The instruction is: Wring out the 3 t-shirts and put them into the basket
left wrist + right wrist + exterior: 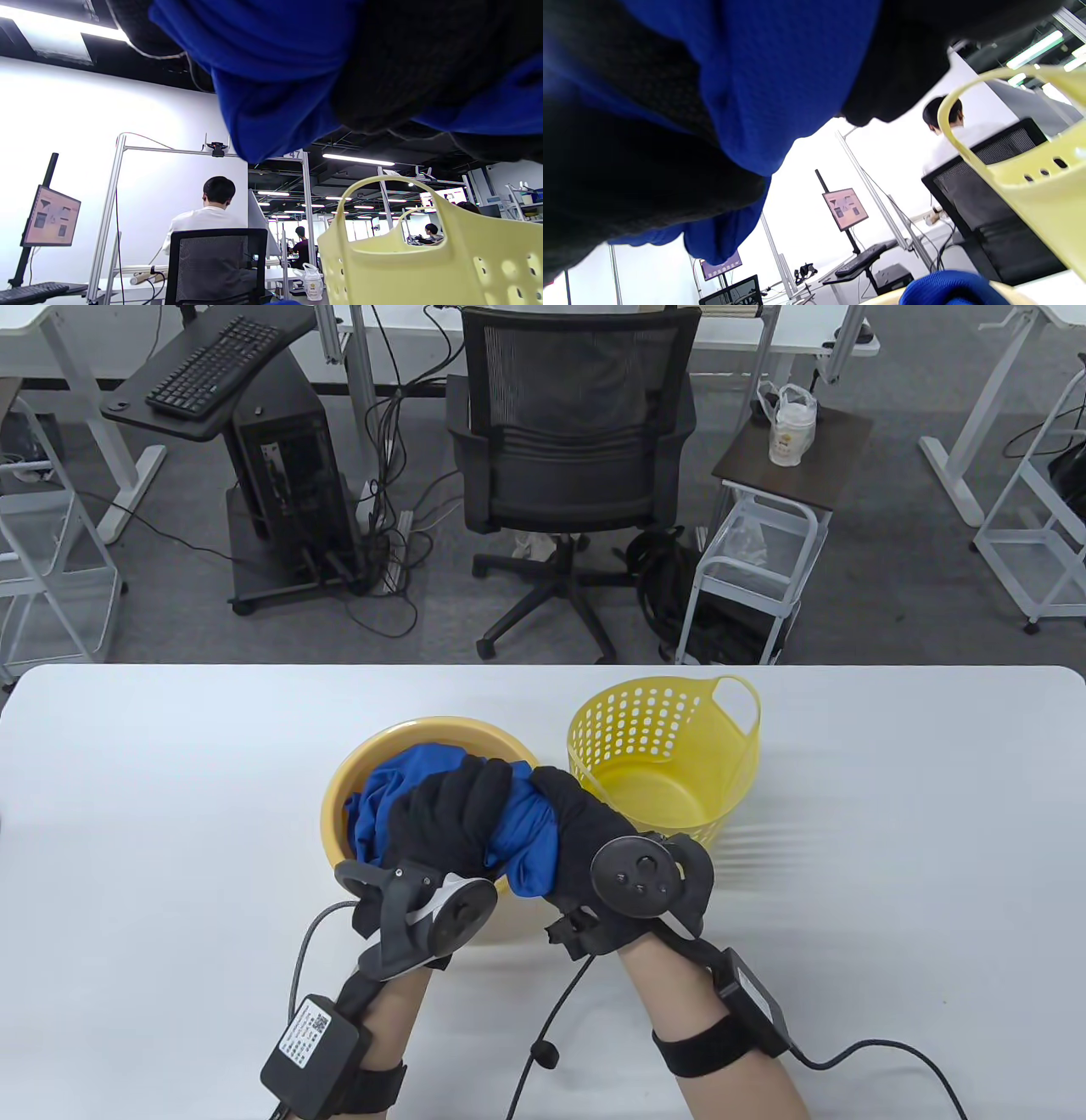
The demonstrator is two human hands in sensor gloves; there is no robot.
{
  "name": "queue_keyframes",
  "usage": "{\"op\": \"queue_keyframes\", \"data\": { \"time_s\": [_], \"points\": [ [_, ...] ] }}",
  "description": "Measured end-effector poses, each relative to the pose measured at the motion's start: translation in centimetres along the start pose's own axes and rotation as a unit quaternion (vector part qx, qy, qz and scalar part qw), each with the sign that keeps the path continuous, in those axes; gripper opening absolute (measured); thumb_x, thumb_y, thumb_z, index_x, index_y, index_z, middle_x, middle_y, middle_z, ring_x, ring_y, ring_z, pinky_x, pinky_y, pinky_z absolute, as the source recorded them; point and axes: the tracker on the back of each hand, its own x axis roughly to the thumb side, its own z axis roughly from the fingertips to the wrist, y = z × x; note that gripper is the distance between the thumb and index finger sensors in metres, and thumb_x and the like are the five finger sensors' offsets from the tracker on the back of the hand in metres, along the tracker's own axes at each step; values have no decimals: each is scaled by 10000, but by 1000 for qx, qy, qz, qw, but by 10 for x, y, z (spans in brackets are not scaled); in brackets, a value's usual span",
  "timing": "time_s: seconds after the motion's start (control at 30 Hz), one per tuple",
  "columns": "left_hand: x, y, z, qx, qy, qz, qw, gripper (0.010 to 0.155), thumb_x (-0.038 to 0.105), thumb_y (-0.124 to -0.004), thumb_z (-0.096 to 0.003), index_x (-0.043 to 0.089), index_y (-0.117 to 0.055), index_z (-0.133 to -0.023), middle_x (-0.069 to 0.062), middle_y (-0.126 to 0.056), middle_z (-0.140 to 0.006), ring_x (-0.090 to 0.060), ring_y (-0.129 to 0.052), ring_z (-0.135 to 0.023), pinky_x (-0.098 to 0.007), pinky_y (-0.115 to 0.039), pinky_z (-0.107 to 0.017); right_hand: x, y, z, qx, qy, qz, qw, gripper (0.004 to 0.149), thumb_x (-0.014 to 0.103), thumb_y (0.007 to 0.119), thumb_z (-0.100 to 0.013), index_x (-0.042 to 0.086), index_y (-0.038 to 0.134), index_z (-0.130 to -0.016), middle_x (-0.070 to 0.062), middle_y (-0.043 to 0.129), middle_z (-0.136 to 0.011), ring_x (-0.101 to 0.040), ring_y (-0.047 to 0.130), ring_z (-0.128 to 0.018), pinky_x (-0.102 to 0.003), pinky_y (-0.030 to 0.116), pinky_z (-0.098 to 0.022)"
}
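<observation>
A blue t-shirt (530, 836) is bunched between both hands above the yellow basin (373, 755). My left hand (454, 814) grips its left part, fingers curled over the cloth. My right hand (577, 814) grips the right part beside it. More blue cloth (382, 806) hangs down into the basin. The yellow perforated basket (670, 759) stands just right of the basin and holds nothing I can see. Both wrist views show blue t-shirt (271, 63) (780, 76) folds pressed against black glove, with the basket (445, 258) (1039, 169) rim below.
The white table (170, 814) spreads wide to both sides. Cables trail from my wrists toward the near edge. Beyond the table stand an office chair (577, 449), a computer cart (280, 475) and a small side trolley (772, 534).
</observation>
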Motion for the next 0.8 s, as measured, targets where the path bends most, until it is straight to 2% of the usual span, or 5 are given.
{"op": "queue_keyframes", "data": {
  "time_s": [0.23, 0.57, 0.8],
  "points": [
    [12, 6, -1, 7, 2, 12, 1000, 1051, 458, -1040, -448, 259, -276, -1142, 1, -595, -1163, -322, -804, -916, -560, -712, -644, -6, -12, -4, 25, 31, -47, 998, 760, 265, 1028, -414, 57, 585, -995, -251, 873, -668, -354, 942, -258, -376, 838, -78],
    [15, 11, 0, 8, -4, 14, 1000, 1049, 448, -1040, -453, 251, -278, -1146, -17, -596, -1162, -325, -803, -914, -562, -713, -642, -9, -17, -6, 47, 43, -68, 996, 760, 263, 1032, -412, 96, 585, -1003, -247, 863, -684, -356, 934, -275, -376, 839, -91],
    [17, 3, -1, -6, -7, 19, 1000, 1050, 455, -1034, -452, 236, -279, -1147, -24, -606, -1157, -325, -812, -909, -562, -720, -637, -18, -15, -8, 71, 66, -73, 993, 753, 266, 1040, -404, 112, 603, -998, -242, 874, -666, -350, 940, -262, -371, 842, -80]
  ]
}}
